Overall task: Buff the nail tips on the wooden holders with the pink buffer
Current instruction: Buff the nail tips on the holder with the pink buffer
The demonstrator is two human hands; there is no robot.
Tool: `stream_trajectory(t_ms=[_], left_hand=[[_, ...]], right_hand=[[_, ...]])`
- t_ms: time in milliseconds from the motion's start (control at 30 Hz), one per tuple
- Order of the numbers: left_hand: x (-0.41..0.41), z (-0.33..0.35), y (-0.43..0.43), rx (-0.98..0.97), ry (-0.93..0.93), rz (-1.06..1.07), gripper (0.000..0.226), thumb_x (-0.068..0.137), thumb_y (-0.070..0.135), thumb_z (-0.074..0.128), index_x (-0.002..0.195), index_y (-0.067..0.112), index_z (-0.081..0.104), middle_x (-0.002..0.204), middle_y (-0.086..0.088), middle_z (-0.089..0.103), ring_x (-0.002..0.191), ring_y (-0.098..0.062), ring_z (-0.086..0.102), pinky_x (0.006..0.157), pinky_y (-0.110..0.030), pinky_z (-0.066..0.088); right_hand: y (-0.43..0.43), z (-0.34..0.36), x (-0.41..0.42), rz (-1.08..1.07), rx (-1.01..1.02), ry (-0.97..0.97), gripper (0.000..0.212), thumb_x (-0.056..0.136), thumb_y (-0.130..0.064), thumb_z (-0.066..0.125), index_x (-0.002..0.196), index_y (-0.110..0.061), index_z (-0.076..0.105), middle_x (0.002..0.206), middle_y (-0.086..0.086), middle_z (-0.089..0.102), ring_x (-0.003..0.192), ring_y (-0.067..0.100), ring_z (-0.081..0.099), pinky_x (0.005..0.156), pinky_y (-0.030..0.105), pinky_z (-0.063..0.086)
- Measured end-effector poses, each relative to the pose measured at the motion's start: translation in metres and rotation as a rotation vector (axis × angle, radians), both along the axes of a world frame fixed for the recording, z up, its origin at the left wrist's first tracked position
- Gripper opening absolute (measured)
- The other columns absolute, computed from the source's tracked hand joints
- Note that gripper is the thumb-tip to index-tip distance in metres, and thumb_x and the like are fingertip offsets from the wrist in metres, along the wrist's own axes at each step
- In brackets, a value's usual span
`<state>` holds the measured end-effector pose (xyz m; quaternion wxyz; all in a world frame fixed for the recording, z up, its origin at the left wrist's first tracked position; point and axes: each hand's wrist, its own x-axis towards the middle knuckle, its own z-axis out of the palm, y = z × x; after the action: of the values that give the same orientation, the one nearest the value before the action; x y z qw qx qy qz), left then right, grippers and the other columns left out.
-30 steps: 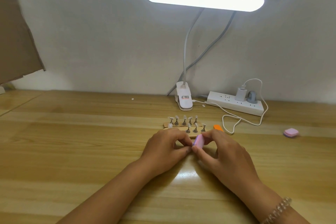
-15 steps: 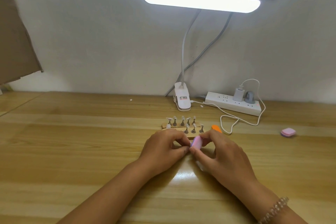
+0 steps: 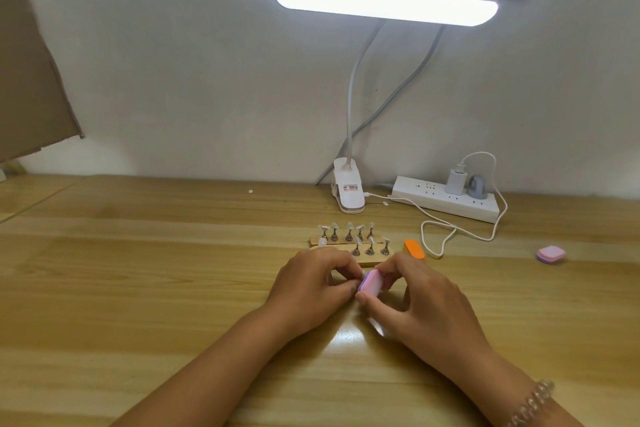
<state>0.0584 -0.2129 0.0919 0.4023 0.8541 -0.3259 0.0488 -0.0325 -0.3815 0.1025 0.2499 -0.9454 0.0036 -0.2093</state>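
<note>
two hands brought together, fingertips almost meeting.
the left hand (image 3: 311, 282) curls inward, thumb and forefinger pinching a small pale piece (image 3: 363, 274). the right hand (image 3: 415, 291) grips the pink buffer (image 3: 370, 282), thumb below and forefinger above, other fingers loosely bent beneath. the bare left forearm (image 3: 214, 367) and right forearm (image 3: 502, 374) reach in from the lower edge and converge.

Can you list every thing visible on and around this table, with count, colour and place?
table: one, light wood, underneath
lamp: one, white, lit, at back
power strip: one, white, back right
cable: one, white, looped before strip
wooden holders: two, tan, centre
nail tips: several, pale, on holders
orange buffer: one, right of holders
pink block: one, far right
cardboard: one, brown, far left
pink buffer: one, in right hand
bracelet: one, beaded, right wrist
left hand: pinches small pale piece at buffer
right hand: grips pink buffer
</note>
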Motion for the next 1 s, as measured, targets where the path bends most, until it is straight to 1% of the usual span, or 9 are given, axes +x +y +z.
stream_trajectory(t_ms=[133, 267, 400, 600, 667, 767, 833, 900, 1000], left_hand=[[-0.0026, 0.0000, 0.0004, 0.044, -0.060, 0.006, 0.010, 0.083, 0.029, 0.074, 0.085, 0.038, 0.070, 0.087, 0.022, 0.066, 0.067, 0.011, 0.052, 0.063, -0.022, 0.036], [-0.0033, 0.0008, 0.0015, 0.034, -0.049, 0.002, 0.007, 0.083, 0.031, 0.073, 0.086, 0.036, 0.071, 0.087, 0.022, 0.066, 0.066, 0.008, 0.053, 0.062, -0.022, 0.036], [-0.0035, 0.0017, 0.0005, 0.046, -0.066, 0.008, 0.008, 0.083, 0.030, 0.073, 0.085, 0.036, 0.070, 0.087, 0.021, 0.066, 0.067, 0.008, 0.052, 0.063, -0.023, 0.038], [-0.0044, 0.0022, 0.0013, 0.084, -0.082, 0.014, 0.005, 0.083, 0.034, 0.071, 0.088, 0.036, 0.070, 0.087, 0.021, 0.064, 0.066, 0.003, 0.051, 0.063, -0.026, 0.039], [-0.0046, 0.0024, 0.0009, 0.087, -0.089, 0.014, 0.006, 0.084, 0.033, 0.071, 0.089, 0.036, 0.070, 0.091, 0.019, 0.066, 0.067, 0.004, 0.050, 0.065, -0.027, 0.042], [-0.0041, 0.0020, 0.0011, 0.074, -0.082, 0.010, 0.005, 0.083, 0.034, 0.071, 0.088, 0.036, 0.070, 0.089, 0.021, 0.066, 0.067, 0.004, 0.051, 0.063, -0.026, 0.040], [-0.0035, 0.0017, 0.0007, 0.058, -0.066, 0.007, 0.004, 0.083, 0.034, 0.071, 0.086, 0.036, 0.070, 0.087, 0.023, 0.065, 0.066, 0.005, 0.052, 0.062, -0.024, 0.037], [-0.0025, 0.0012, 0.0000, 0.032, -0.050, 0.004, 0.006, 0.083, 0.032, 0.073, 0.084, 0.036, 0.070, 0.087, 0.023, 0.067, 0.065, 0.008, 0.052, 0.063, -0.024, 0.038], [-0.0010, 0.0007, -0.0006, -0.007, -0.034, 0.000, 0.010, 0.083, 0.026, 0.075, 0.081, 0.035, 0.070, 0.085, 0.024, 0.068, 0.064, 0.012, 0.052, 0.064, -0.021, 0.038]], right_hand=[[-0.0029, 0.0003, 0.0038, -0.040, 0.027, -0.039, 0.029, 0.078, -0.060, 0.064, 0.094, -0.037, 0.055, 0.091, -0.026, 0.059, 0.081, 0.002, 0.057, 0.067, 0.030, 0.047], [0.0008, 0.0003, 0.0011, 0.019, 0.002, -0.032, 0.035, 0.073, -0.066, 0.059, 0.091, -0.036, 0.055, 0.090, -0.024, 0.060, 0.067, 0.002, 0.054, 0.061, 0.029, 0.047], [-0.0040, 0.0009, 0.0035, -0.037, 0.032, -0.044, 0.027, 0.078, -0.060, 0.065, 0.091, -0.037, 0.056, 0.088, -0.026, 0.060, 0.080, 0.002, 0.058, 0.068, 0.032, 0.049], [-0.0001, 0.0029, 0.0008, 0.035, 0.020, -0.041, 0.029, 0.078, -0.060, 0.064, 0.093, -0.036, 0.058, 0.094, -0.023, 0.061, 0.065, -0.002, 0.051, 0.060, 0.026, 0.044], [-0.0013, 0.0034, 0.0026, -0.002, 0.007, -0.055, 0.026, 0.080, -0.057, 0.065, 0.094, -0.037, 0.057, 0.095, -0.024, 0.060, 0.065, 0.000, 0.050, 0.062, 0.028, 0.045], [0.0027, 0.0031, -0.0013, 0.058, -0.037, -0.061, 0.027, 0.077, -0.057, 0.063, 0.093, -0.036, 0.056, 0.094, -0.022, 0.059, 0.064, 0.002, 0.049, 0.058, 0.025, 0.042], [0.0029, 0.0036, -0.0026, 0.077, 0.017, -0.042, 0.030, 0.074, -0.059, 0.063, 0.091, -0.036, 0.057, 0.092, -0.022, 0.062, 0.063, 0.000, 0.051, 0.057, 0.023, 0.040], [-0.0015, 0.0047, 0.0001, 0.019, 0.138, -0.064, 0.028, 0.073, -0.057, 0.068, 0.087, -0.034, 0.059, 0.089, -0.021, 0.065, 0.063, -0.001, 0.052, 0.061, 0.026, 0.044], [-0.0056, 0.0040, 0.0033, -0.052, 0.172, -0.078, 0.027, 0.074, -0.053, 0.071, 0.086, -0.033, 0.058, 0.087, -0.021, 0.065, 0.077, 0.000, 0.058, 0.070, 0.034, 0.049]])
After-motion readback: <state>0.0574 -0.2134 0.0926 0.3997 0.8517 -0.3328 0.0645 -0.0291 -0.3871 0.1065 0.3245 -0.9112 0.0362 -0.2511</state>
